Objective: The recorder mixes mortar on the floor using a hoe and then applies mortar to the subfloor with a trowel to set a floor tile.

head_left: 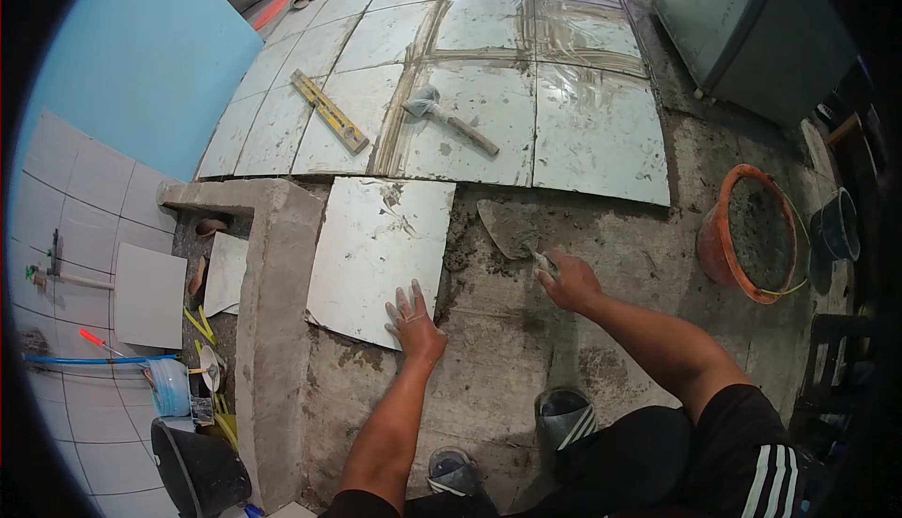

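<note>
My left hand point(414, 327) lies with fingers spread on the near right corner of a white floor tile point(376, 246). This tile sits beside the low concrete curb, just in front of the laid tiles. My right hand point(569, 281) is closed round the handle of a trowel point(508, 229), whose mortar-smeared blade is low over the rough floor to the right of the tile. Grey wet mortar point(461, 236) shows along the tile's right edge. Whether the blade touches the floor I cannot tell.
Laid white tiles point(592, 128) stretch behind, bearing a yellow spirit level point(329, 112) and a mallet point(451, 122) with a wrapped head. An orange bucket point(712, 241) of mortar stands right, near a dark bucket point(834, 227). The concrete curb point(272, 330) runs along the left; a black bucket point(193, 466) lies beyond.
</note>
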{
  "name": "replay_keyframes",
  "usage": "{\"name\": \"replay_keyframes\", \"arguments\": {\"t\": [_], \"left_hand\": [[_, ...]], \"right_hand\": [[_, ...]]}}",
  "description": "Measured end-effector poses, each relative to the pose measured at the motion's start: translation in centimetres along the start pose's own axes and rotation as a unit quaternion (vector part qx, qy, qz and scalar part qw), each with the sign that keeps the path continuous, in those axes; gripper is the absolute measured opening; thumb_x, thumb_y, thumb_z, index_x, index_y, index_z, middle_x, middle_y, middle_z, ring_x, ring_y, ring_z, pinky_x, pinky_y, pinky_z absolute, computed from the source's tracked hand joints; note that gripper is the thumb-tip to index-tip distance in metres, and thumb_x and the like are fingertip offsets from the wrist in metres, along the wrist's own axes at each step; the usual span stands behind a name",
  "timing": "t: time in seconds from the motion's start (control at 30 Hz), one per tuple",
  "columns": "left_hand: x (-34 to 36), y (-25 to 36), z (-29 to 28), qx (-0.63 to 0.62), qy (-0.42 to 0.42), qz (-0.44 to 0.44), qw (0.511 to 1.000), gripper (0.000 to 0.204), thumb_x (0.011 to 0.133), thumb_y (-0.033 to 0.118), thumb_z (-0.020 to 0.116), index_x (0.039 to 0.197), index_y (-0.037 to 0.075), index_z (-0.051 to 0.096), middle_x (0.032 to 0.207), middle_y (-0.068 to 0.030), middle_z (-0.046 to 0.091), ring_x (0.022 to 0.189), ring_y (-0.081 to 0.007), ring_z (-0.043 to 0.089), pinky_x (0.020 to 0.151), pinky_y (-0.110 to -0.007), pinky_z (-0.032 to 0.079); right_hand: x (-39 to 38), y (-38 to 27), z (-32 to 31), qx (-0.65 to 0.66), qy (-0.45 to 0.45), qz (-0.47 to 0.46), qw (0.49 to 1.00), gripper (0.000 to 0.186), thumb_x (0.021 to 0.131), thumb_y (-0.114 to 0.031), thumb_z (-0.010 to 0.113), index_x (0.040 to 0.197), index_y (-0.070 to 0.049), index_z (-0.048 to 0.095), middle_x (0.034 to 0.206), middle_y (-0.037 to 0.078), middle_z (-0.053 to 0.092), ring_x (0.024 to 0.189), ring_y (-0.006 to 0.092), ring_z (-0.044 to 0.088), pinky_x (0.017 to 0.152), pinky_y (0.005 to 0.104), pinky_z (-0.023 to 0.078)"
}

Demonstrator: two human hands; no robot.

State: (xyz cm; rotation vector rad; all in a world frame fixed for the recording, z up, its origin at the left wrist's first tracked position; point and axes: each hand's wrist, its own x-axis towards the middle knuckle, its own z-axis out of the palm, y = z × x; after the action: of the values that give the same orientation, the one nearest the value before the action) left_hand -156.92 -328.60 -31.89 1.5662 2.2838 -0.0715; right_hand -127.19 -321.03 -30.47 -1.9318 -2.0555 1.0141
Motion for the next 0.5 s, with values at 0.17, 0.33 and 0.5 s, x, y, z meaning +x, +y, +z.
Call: {"name": "replay_keyframes", "arguments": {"t": [0.17,0.33,0.5], "left_hand": [[0.1,-0.2,0.3,0.001,-0.002,0.012,1.000,0.105,0.067,0.011,0.077,0.153,0.018,0.017,0.159,-0.0194,0.006,0.141,-0.0527,0.008,0.105,-0.073,0.020],[0.1,0.1,0.1,-0.002,-0.013,-0.002,1.000,0.099,0.068,0.009,0.075,0.152,0.016,0.023,0.158,-0.0195,0.007,0.141,-0.0531,0.008,0.105,-0.073,0.020],[0.2,0.0,-0.1,-0.002,-0.016,0.002,1.000,0.096,0.069,0.008,0.074,0.151,0.015,0.024,0.158,-0.0205,0.008,0.141,-0.0537,0.009,0.105,-0.072,0.020]], "right_hand": [[-0.7,0.5,-0.3,0.011,0.005,-0.009,1.000,0.050,0.092,-0.035,0.058,0.130,-0.004,0.052,0.117,0.024,0.061,0.111,0.0402,0.056,0.094,0.0470,0.045],[-1.1,0.4,-0.5,0.006,0.009,0.003,1.000,0.048,0.092,-0.035,0.058,0.127,-0.004,0.054,0.116,0.024,0.061,0.110,0.0402,0.057,0.093,0.0474,0.045],[-1.1,0.3,-0.3,0.003,0.012,0.008,1.000,0.044,0.091,-0.036,0.059,0.123,-0.005,0.056,0.110,0.024,0.063,0.107,0.0405,0.058,0.090,0.0486,0.046]]}}
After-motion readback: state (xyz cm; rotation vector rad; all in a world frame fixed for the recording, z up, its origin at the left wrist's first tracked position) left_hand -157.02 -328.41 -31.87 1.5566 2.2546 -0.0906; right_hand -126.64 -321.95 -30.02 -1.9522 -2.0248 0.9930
